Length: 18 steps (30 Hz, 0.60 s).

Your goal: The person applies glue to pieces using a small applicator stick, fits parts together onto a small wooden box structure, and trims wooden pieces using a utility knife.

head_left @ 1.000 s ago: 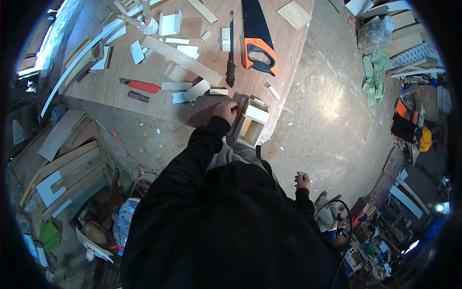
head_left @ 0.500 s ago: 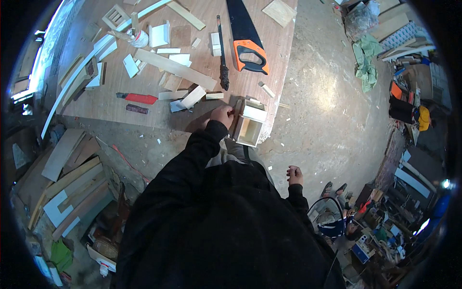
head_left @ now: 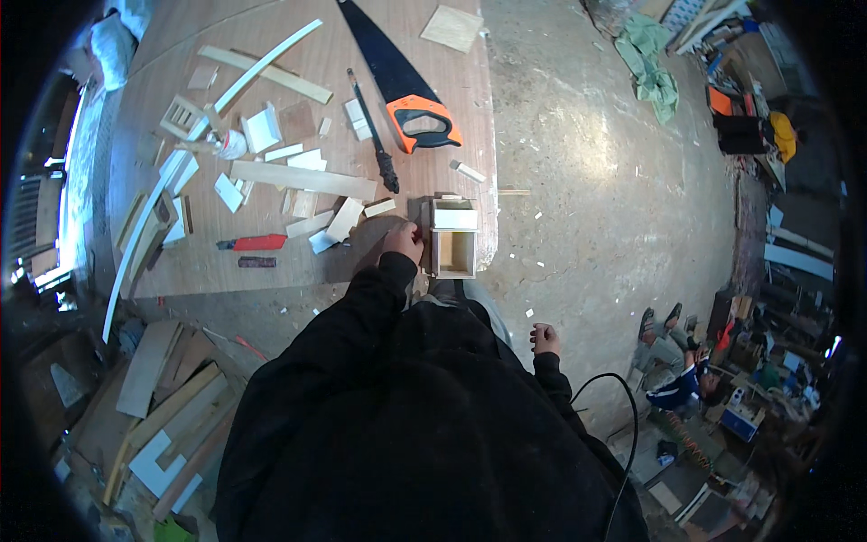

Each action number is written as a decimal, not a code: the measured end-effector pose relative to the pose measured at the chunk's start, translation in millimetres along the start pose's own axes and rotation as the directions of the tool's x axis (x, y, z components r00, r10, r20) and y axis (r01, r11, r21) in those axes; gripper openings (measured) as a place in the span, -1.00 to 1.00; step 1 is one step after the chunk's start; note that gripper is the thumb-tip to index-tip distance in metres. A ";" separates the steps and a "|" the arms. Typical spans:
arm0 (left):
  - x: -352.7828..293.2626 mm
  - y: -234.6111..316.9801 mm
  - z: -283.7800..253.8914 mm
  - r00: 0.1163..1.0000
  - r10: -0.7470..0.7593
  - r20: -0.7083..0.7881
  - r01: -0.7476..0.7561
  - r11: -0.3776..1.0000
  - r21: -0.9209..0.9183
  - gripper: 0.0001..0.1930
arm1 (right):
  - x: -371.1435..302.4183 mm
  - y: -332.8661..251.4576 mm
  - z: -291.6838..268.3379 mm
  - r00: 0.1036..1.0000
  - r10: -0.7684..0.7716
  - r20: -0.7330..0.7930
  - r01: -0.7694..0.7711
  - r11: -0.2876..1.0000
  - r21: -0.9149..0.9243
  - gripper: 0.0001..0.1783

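A small wooden box (head_left: 453, 252) with two open-topped sections and a white strip across its middle stands at the table's near right corner. My left hand (head_left: 404, 242) is just to its left with curled fingers, close against the box's side. Whatever those fingers pinch, if anything, is too small to make out. My right hand (head_left: 545, 339) hangs off the table over the floor, loosely closed, with nothing visible in it. Left of my left hand lie a red utility knife (head_left: 259, 243), a short dark block (head_left: 256, 262) and several wood offcuts (head_left: 344, 219).
A handsaw (head_left: 397, 86) with an orange and black handle and a thin dark rod (head_left: 368, 122) lie farther up the table (head_left: 194, 274). A white pot (head_left: 232, 143) stands among scraps. Boards (head_left: 149, 366) lean at lower left. Another person (head_left: 673, 384) sits at lower right.
The view has shifted, so the table and its things appear lower and more to the left. My left hand stays beside the box; my right hand still hangs loosely closed.
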<state>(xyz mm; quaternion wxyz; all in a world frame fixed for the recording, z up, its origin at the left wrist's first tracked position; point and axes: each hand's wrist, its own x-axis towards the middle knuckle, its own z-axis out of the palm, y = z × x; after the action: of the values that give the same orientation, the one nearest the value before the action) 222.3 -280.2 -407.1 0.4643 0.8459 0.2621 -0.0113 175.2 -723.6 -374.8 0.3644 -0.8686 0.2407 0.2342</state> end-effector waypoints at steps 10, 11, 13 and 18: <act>3.1 -4.8 -5.2 1.000 0.016 0.026 -0.018 0.996 0.082 -0.76 | -15.1 -6.7 12.1 0.997 0.067 -0.049 -0.062 0.993 0.103 -0.73; 2.5 -4.6 -4.9 0.999 0.020 0.029 -0.023 0.996 0.084 -0.76 | -15.4 -7.7 13.3 0.997 0.054 -0.048 -0.048 0.992 0.116 -0.75; 2.8 0.1 -2.7 1.000 0.026 0.016 -0.027 0.996 0.091 -0.75 | -10.7 0.6 16.0 0.998 0.026 -0.053 -0.020 0.993 0.117 -0.74; 4.1 -5.0 -2.6 0.998 0.051 0.030 -0.054 0.993 0.103 -0.77 | -4.0 -5.5 24.8 0.999 -0.017 -0.045 0.023 0.992 0.124 -0.73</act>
<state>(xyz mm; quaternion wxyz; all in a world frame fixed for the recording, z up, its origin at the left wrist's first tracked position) 222.9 -274.2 -410.6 0.4233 0.8753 0.2325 -0.0243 169.6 -700.7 -385.0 0.4148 -0.8514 0.2542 0.1959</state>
